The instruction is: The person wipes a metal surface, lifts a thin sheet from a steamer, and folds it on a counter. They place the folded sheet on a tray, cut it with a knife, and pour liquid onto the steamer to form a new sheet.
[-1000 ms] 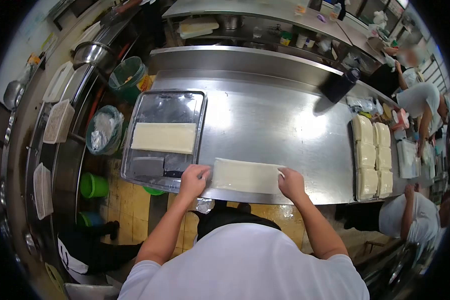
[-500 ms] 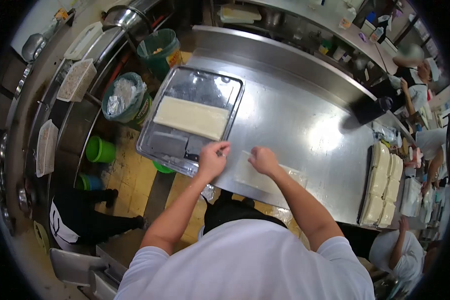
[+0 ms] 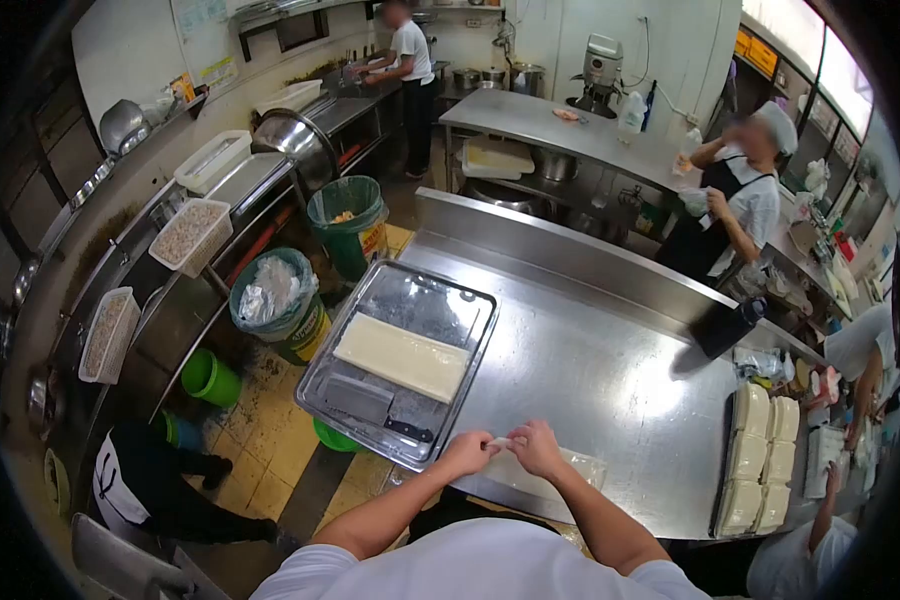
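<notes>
A clear plastic bag or wrap [image 3: 578,472] lies at the table's front edge, with something pale and flat under or inside it. My left hand [image 3: 467,454] pinches its bunched end. Close beside it, my right hand [image 3: 536,449] is closed on the same end, fingertips nearly meeting the left ones. To the left is a metal tray [image 3: 420,286] bearing a smooth, pale slab [image 3: 402,357] that looks like dough. A cleaver with a broad blade [image 3: 358,398] and black handle [image 3: 408,431] lies on the tray's near side.
The steel table [image 3: 560,350] has a raised back edge. At its right stand a dark bottle [image 3: 730,326] and a tray of several pale blocks [image 3: 748,452]. Lined bins [image 3: 348,225] stand beyond the left side. A co-worker [image 3: 735,200] stands across the table; others are around the room.
My view has tilted up, showing more of the room. My left hand has come from beside the tray to the plastic's end, where both hands now pinch together.
</notes>
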`<action>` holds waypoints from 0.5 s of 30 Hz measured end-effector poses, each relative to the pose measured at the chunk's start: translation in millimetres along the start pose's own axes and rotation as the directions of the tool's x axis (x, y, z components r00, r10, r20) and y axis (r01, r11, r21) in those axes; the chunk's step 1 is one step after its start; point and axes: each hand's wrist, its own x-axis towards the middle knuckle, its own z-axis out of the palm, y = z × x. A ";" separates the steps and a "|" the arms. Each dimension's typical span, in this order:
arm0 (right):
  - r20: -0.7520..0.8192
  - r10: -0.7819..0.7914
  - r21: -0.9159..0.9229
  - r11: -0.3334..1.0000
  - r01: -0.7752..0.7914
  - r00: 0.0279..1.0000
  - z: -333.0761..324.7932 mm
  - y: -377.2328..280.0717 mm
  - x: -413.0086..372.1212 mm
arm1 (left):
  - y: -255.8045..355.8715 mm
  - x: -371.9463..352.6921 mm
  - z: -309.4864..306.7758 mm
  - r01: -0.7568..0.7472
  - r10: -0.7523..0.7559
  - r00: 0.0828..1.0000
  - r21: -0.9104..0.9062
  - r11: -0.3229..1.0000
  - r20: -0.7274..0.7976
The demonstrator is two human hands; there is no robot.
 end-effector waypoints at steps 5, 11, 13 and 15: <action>-0.089 0.188 0.157 0.972 -0.173 0.978 -15.6 15.6 -47.6 | -8.4 0.8 22.2 0.133 -0.134 0.990 -0.026 0.991 -0.044; -0.137 0.402 0.378 0.866 -0.328 0.905 -29.6 36.9 -133.8 | 22.7 -1.1 31.6 0.245 -0.208 0.964 0.258 0.935 -0.164; -0.139 0.466 0.431 0.823 -0.371 0.874 -29.8 46.1 -160.6 | 27.4 -2.6 35.6 0.231 -0.182 0.966 0.302 0.925 -0.183; -0.129 0.522 0.469 0.781 -0.412 0.843 -27.5 56.6 -189.9 | 32.2 -3.0 35.7 0.208 -0.152 0.970 0.321 0.924 -0.190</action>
